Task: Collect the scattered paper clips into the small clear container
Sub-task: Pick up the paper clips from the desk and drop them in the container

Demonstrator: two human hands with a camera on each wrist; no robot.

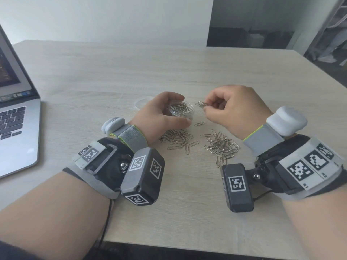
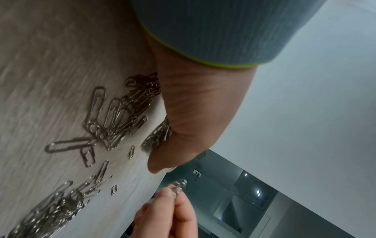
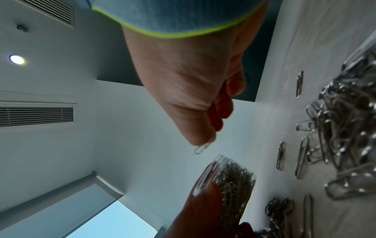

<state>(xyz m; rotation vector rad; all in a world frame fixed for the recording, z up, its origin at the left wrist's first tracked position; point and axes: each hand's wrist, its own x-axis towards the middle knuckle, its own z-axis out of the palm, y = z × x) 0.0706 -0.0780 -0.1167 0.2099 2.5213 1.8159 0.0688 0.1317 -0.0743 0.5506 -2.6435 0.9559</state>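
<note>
A small clear container (image 1: 181, 112), holding several silver paper clips, is gripped by my left hand (image 1: 161, 111), thumb on the near side and fingers round the far side. Just right of its rim, my right hand (image 1: 206, 105) pinches a few paper clips (image 1: 201, 104) between thumb and fingertips. In the right wrist view a pinched clip (image 3: 202, 149) hangs a little above the container (image 3: 230, 182). Two loose piles of clips (image 1: 178, 138) (image 1: 222, 145) lie on the table in front of both hands. One clip (image 1: 199, 124) lies alone beside the container.
A clear round lid (image 1: 140, 104) lies on the wooden table (image 1: 169, 72) behind my left hand. An open laptop (image 1: 16, 117) stands at the left edge. The table's near edge runs just below my wrists.
</note>
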